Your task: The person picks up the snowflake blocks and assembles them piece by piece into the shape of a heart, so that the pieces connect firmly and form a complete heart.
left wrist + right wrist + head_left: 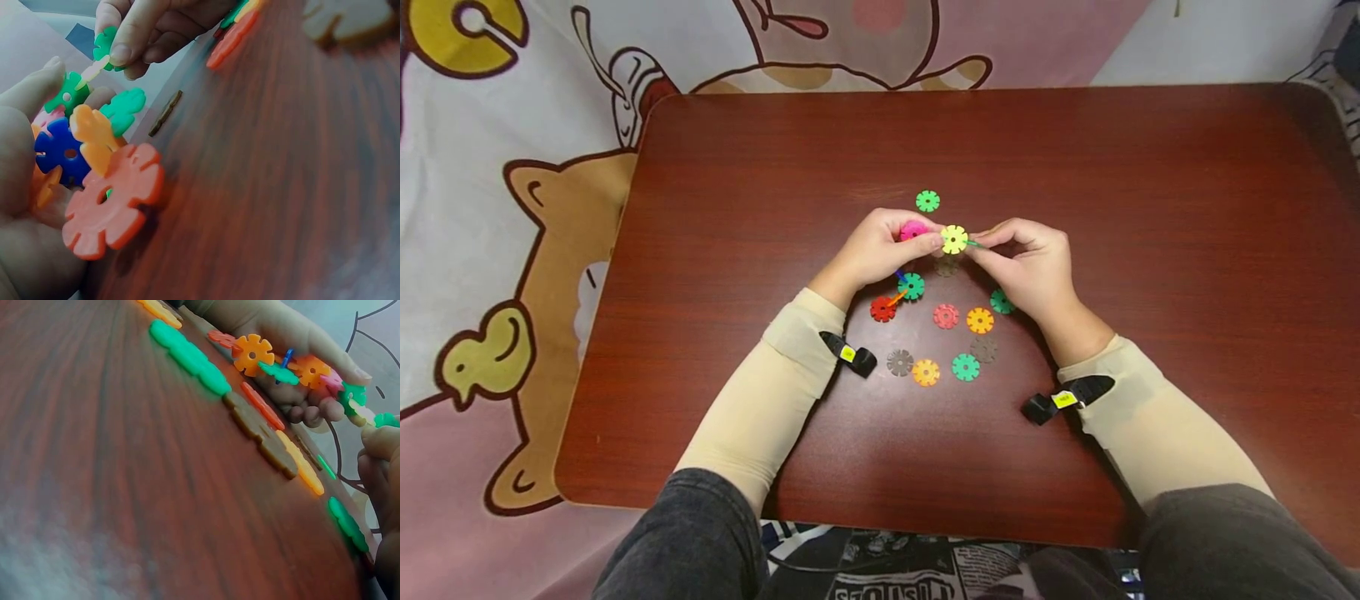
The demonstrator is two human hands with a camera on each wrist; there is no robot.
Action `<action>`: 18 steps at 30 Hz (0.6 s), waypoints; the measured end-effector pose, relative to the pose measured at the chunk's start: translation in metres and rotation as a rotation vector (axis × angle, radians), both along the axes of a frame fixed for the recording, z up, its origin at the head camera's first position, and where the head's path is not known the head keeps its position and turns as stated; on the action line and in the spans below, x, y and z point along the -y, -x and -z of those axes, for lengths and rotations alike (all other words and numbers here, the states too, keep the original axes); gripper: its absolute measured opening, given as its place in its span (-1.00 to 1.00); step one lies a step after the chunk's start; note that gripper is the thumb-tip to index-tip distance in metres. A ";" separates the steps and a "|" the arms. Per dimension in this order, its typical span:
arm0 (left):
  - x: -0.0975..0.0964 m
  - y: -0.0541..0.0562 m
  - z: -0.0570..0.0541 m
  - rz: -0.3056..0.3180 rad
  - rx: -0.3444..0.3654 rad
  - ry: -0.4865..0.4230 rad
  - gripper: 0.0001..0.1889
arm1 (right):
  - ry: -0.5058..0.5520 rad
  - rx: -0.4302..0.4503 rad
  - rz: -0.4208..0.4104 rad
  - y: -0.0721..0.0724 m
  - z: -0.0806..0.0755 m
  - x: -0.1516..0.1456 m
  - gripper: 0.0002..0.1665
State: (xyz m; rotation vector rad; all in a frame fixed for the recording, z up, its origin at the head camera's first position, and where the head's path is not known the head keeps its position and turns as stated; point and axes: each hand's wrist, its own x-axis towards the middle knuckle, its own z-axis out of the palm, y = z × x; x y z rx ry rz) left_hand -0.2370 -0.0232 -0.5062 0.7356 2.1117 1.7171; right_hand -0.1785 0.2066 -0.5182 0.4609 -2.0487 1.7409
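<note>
My left hand [880,250] holds a chain of slotted plastic snowflake discs joined edge to edge. A pink disc [913,228] shows beside its thumb. Below the palm hang a teal disc [912,292] and a red disc [880,314]. In the left wrist view the chain also has a blue disc [55,147] and an orange disc [94,132]. At the far end a pale yellow disc [958,246] sits between the hands. My right hand [1033,262] pinches a small green disc [104,42] between thumb and finger; it meets the yellow disc's edge.
Loose discs lie flat on the brown table [760,183]: a green one [928,194] beyond the hands, and several nearer me, including a coral one [946,310], an orange one [980,327] and a grey one [895,363]. Patterned cloth [467,250] hangs past the table's left edge.
</note>
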 end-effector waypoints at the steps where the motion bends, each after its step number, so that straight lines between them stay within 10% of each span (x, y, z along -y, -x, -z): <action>1: 0.000 0.000 -0.001 0.004 0.004 0.004 -0.84 | -0.008 0.004 0.004 0.000 0.000 0.000 -0.85; 18: 0.000 0.000 -0.008 0.150 0.019 0.148 -0.76 | -0.040 0.052 0.021 0.000 -0.001 0.000 -0.86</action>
